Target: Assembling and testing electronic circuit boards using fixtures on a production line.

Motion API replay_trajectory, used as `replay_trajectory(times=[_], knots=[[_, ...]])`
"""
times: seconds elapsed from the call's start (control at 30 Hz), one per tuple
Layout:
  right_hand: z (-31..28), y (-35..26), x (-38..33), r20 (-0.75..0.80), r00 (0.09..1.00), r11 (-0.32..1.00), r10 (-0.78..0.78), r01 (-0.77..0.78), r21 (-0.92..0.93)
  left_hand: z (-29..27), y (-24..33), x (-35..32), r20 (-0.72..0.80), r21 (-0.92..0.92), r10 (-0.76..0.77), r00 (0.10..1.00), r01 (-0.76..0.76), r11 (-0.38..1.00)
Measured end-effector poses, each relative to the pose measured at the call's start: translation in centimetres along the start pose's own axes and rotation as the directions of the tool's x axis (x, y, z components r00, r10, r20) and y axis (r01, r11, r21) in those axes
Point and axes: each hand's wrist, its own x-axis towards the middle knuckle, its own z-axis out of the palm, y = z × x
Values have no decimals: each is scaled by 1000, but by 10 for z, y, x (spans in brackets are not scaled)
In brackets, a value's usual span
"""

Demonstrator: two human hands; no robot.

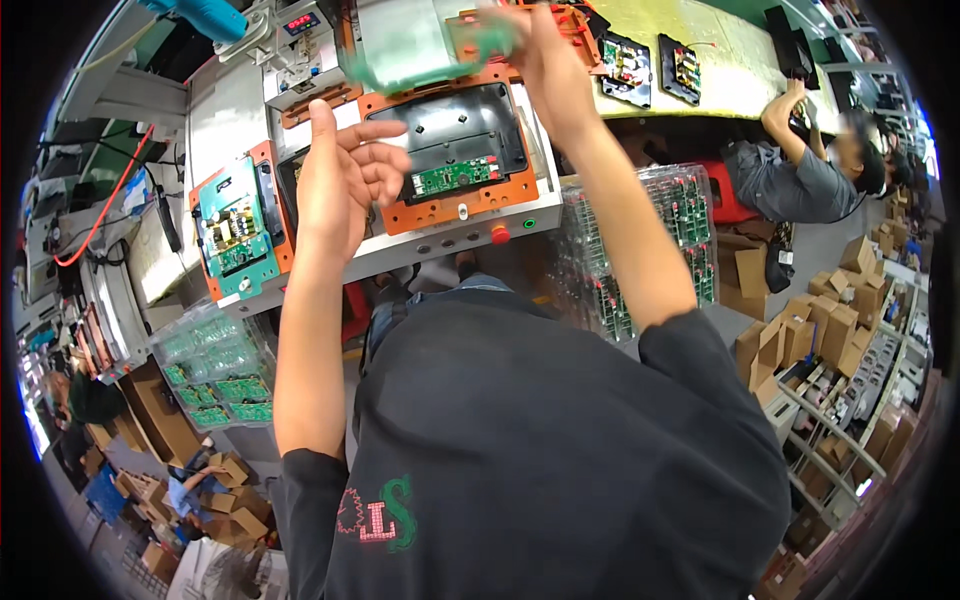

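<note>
My left hand (350,185) is raised over the near left side of an orange fixture (408,216), thumb up and fingers loosely apart, holding nothing. In that fixture lies a black plastic housing (450,130) with a small green circuit board (455,177) along its near edge. My right hand (548,75) is above the fixture's far right corner. Its fingers are closed at the right end of a green frame-like piece (420,78), smeared by motion, whose exact shape I cannot make out.
Left of the fixture, a teal holder (240,262) carries a populated board. Behind stands a box with a red display (300,22). A red button (501,234) sits on the bench front. Bagged boards (660,230) lie at the right. Beyond, a co-worker (800,170) sits at a yellow-topped table (730,45).
</note>
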Motion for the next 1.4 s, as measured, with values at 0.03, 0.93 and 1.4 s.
replay_trajectory(times=[0.03,0.93,1.4], knots=[[3,3,-35,20,1000,998,-11,13,-67,-3,-1,-2,56,-3,-19,998,20,1000],[46,11,-148,34,966,468,-258,156,-870,-7,-100,-28,568,712,551,611,-701,43],[196,50,-147,152,987,739,45,70,-671,-375,-168,-277,-688,694,653,317,550,464]])
